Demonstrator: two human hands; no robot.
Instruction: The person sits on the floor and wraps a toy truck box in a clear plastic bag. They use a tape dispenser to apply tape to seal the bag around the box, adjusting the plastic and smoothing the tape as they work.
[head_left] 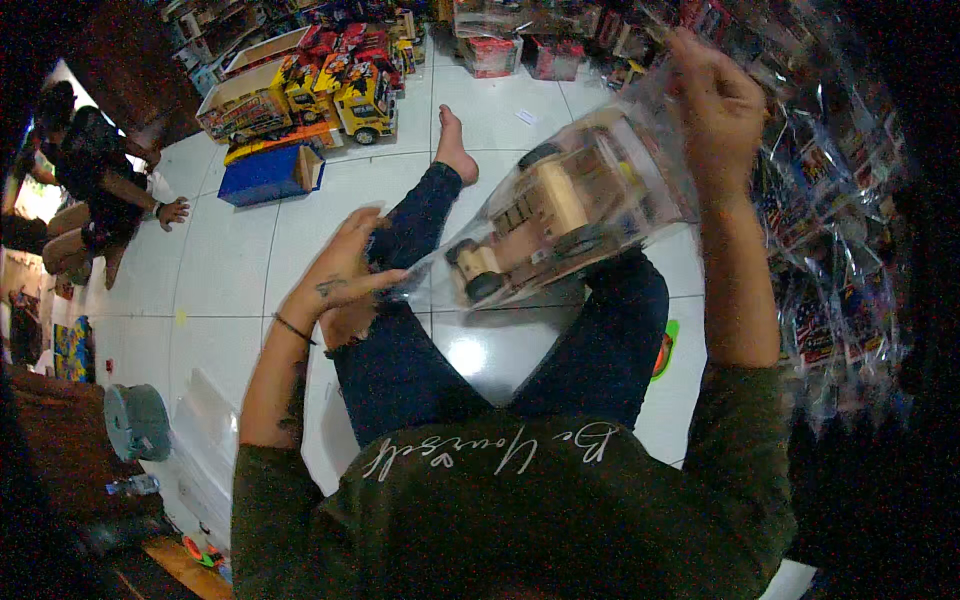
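A clear plastic bag [655, 165] slants across the view above my legs. Inside it lies a toy truck [520, 215] of pale wood with black wheels, its underside and axle blocks showing through the film. My right hand [718, 100], raised at the upper right, is closed around the gathered upper end of the bag. My left hand [345, 265] is beside the bag's lower left end, thumb stretched toward the film and fingers apart from it. Its fingertips are slightly blurred, and the thumb tip seems to touch the plastic.
Boxed toy trucks [350, 95] in yellow and red stand at the far left, behind a blue box [268, 175]. Plastic-wrapped packages [830, 230] are piled along the right. A tape dispenser [665, 350] lies by my right knee. A grey spool [137, 422] and another person [100, 180] are at left.
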